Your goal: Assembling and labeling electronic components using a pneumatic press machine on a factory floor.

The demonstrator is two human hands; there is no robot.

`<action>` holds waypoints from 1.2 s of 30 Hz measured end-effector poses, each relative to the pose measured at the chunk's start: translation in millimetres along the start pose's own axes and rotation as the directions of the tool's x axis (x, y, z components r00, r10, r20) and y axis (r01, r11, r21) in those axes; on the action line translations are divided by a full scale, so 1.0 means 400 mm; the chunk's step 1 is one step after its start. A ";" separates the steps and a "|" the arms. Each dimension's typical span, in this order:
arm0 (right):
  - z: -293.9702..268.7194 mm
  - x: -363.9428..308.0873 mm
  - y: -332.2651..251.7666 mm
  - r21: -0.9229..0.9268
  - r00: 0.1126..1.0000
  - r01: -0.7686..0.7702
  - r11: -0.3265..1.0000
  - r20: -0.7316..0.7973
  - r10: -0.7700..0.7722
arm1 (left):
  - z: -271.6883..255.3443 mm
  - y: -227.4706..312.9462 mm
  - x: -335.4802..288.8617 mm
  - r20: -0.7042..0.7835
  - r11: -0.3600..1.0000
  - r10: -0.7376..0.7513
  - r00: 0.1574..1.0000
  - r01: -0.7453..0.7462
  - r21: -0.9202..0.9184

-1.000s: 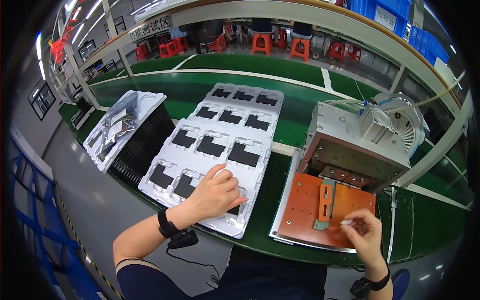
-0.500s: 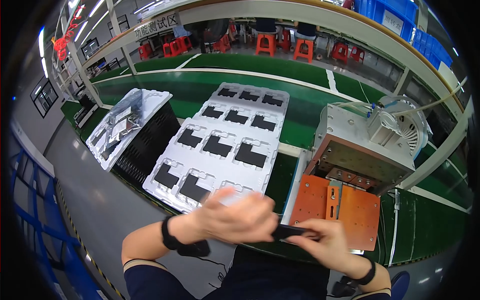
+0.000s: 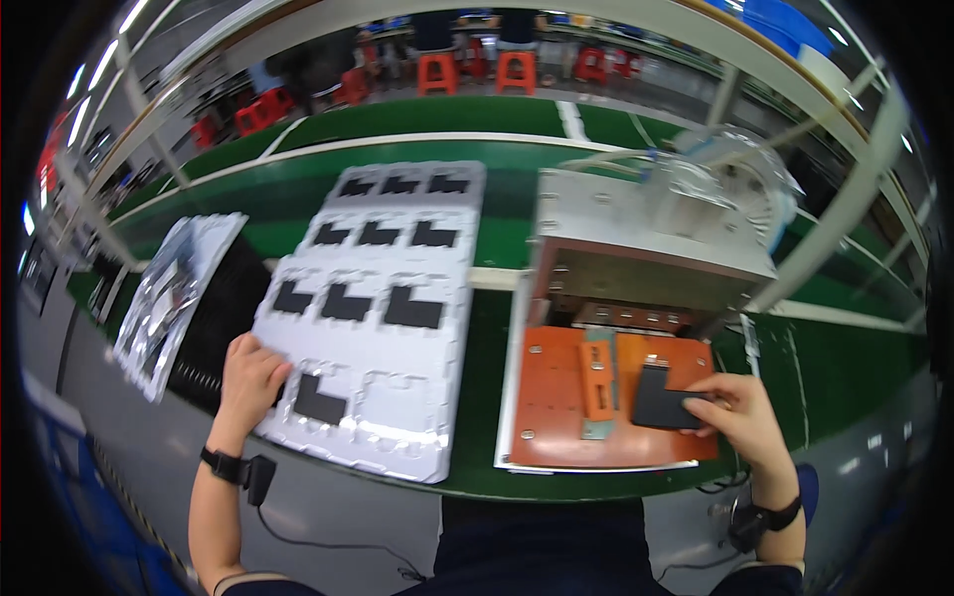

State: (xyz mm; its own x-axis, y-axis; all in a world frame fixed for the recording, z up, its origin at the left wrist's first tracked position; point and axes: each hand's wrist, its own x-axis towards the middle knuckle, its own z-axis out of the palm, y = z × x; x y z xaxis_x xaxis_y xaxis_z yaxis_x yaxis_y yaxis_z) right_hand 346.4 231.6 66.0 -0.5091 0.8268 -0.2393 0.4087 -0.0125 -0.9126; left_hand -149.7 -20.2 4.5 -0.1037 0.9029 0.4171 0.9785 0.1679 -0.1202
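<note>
Tray (image 3: 348, 345) lay beside the curled left hand (image 3: 250, 382), its grip unclear; the right hand (image 3: 740, 409) pinched a black L-shaped piece (image 3: 658, 405) over the orange plate (image 3: 553, 399).

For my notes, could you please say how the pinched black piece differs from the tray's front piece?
The held piece is over the orange plate; the tray piece in the white tray. The right hand pinches the held piece; the tray piece is untouched. Both are black and L-shaped.
</note>
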 end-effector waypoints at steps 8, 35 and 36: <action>0.056 0.046 0.015 -0.516 0.817 0.511 0.687 0.045 -0.574 | -0.059 0.026 0.123 -0.101 1.000 -0.008 0.995 0.006 -0.017; 0.106 0.096 0.020 -0.734 0.707 0.597 0.326 0.288 -0.646 | -0.057 0.645 0.348 0.023 0.561 0.759 0.650 -0.636 -0.529; 0.106 0.095 0.015 -0.755 0.708 0.572 0.319 0.258 -0.658 | -0.062 0.648 0.354 0.027 0.559 0.770 0.638 -0.653 -0.511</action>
State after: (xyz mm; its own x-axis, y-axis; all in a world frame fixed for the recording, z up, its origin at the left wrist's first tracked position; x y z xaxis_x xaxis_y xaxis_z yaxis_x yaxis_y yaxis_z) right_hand 297.3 239.2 37.5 -0.8247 0.4482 0.3450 0.4113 0.8939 -0.1782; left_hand 93.9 141.3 54.7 0.6822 0.7158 0.1492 0.7059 -0.6980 0.1205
